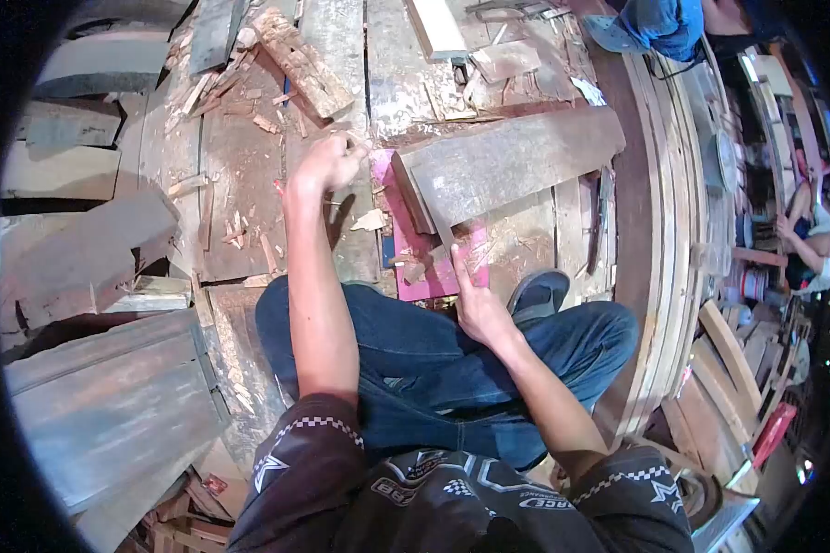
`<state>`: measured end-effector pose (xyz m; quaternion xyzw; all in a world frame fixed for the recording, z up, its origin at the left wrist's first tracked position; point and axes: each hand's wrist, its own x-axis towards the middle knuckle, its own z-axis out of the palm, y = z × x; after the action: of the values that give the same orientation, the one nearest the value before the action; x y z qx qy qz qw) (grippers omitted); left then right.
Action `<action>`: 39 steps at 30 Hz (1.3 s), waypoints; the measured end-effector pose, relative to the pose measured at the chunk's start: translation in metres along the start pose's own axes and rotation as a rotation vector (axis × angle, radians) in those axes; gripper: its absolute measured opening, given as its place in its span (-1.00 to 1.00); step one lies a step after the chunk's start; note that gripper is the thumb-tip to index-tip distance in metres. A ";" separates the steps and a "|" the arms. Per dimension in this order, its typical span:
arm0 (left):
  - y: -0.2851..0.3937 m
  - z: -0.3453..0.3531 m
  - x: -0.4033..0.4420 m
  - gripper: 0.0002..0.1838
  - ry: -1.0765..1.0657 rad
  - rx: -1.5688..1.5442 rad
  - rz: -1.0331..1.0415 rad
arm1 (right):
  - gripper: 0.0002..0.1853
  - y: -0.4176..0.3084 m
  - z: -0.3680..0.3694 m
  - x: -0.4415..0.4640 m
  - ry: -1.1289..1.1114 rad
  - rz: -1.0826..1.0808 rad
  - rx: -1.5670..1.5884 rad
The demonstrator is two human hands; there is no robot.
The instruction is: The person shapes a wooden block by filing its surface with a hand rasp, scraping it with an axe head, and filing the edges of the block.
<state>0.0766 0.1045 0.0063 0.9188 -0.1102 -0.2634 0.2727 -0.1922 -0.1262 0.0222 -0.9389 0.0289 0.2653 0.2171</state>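
Note:
A wide dark wooden board [526, 161] lies at an angle in front of me, its near left end over a pink sheet [444, 273]. My right hand [485, 309] has its index finger stretched out, the tip at the board's lower left corner. To the left of the board my left hand [327, 164] is raised over the planks, its fingers curled together; whether they hold something small I cannot make out. A pale wood chip [371, 220] lies between my left hand and the board.
A rough split block [302, 63] and wood splinters lie on the planks [240, 184]. Timber pieces [88, 244] are stacked at the left. A sandal [539, 293] is by my knee. Another person's blue clothing [664, 28] shows top right, and another person [807, 241] at far right.

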 end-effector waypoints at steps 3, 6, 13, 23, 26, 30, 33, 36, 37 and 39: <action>0.012 -0.004 -0.004 -0.38 -0.046 -0.030 0.025 | -0.05 0.006 0.006 0.026 0.092 -0.102 0.126; 0.025 -0.010 -0.013 -0.39 -0.083 -0.002 0.013 | -0.04 -0.002 -0.001 0.026 0.073 -0.086 0.085; 0.020 -0.014 -0.013 -0.41 -0.014 0.079 0.042 | -0.03 0.012 0.002 0.006 -0.029 -0.028 0.040; 0.008 -0.002 -0.001 -0.34 0.006 0.008 0.007 | -0.04 0.009 -0.008 0.000 -0.020 -0.071 0.048; 0.012 -0.002 -0.001 -0.32 -0.057 0.003 0.009 | -0.02 0.015 -0.006 0.025 -0.002 -0.116 0.051; 0.030 -0.009 -0.013 -0.35 -0.082 0.016 0.029 | 0.00 0.009 -0.005 0.035 0.060 -0.159 0.033; 0.016 -0.002 -0.009 -0.36 -0.019 -0.053 0.007 | 0.00 0.014 -0.004 0.006 -0.054 -0.060 0.031; 0.008 0.000 -0.002 -0.39 -0.010 0.001 -0.015 | -0.01 0.022 -0.002 0.020 0.119 -0.232 -0.047; 0.013 0.000 -0.004 -0.40 -0.028 0.047 -0.036 | -0.02 0.014 -0.012 0.026 0.021 -0.142 -0.034; 0.020 0.002 -0.006 -0.42 -0.019 -0.002 0.034 | -0.04 0.002 -0.027 0.040 -0.067 -0.054 -0.015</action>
<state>0.0690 0.0891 0.0184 0.9140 -0.1282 -0.2675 0.2770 -0.1449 -0.1372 0.0220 -0.9315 -0.0058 0.2911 0.2180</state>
